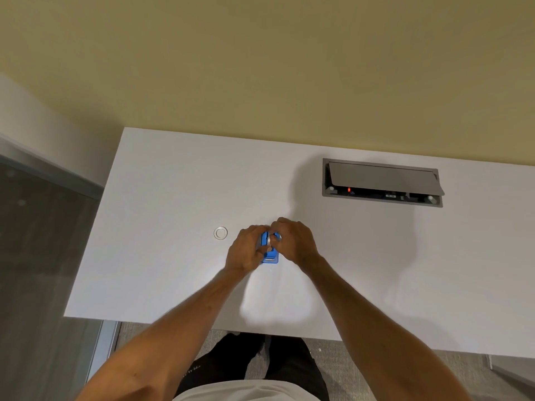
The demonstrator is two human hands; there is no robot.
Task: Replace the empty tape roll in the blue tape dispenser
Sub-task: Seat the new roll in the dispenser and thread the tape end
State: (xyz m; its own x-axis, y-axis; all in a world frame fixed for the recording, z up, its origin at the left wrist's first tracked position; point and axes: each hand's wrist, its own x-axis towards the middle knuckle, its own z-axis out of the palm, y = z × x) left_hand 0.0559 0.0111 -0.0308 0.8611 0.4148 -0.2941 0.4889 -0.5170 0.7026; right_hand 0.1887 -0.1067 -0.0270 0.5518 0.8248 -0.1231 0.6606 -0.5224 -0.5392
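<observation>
The blue tape dispenser (271,255) stands on the white desk (162,273), its cutter end towards me. My left hand (245,250) grips its left side. My right hand (295,241) reaches over its far end, fingertips pinched on a small pale roll (270,239) that sits in the dispenser's top. Both hands hide most of the dispenser and the roll. A clear tape ring (220,233) lies flat on the desk a short way to the left of my left hand, untouched.
A grey cable hatch (382,178) with its lid tipped open is set into the desk at the back right. A yellow wall runs behind the desk. The desk's left edge drops to a grey floor and glass panel (43,256).
</observation>
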